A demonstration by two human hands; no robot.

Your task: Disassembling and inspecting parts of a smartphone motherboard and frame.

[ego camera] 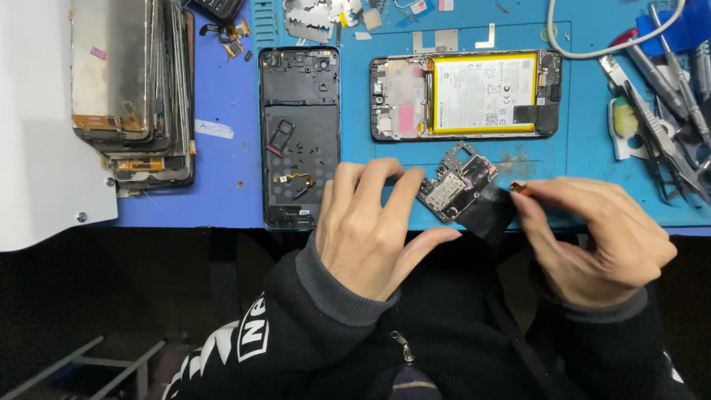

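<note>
A small phone circuit board (458,180) with a black film sheet (495,210) hanging off it is held above the front edge of the blue work mat (222,96). My left hand (370,226) grips the board's left side with fingers and thumb. My right hand (596,241) pinches the film's right end, where a small orange-brown tab (518,188) shows at my fingertips. Behind the board lies an opened phone body (465,95) with a yellow-edged white battery. To its left lies a black phone back cover (299,137), inner side up.
A stack of old phone screens (133,89) stands at the left on the mat, beside a white panel (37,118). Tweezers and screwdrivers (666,104) lie at the right, with a white cable (615,44). Small metal shields and parts (326,18) are scattered along the back.
</note>
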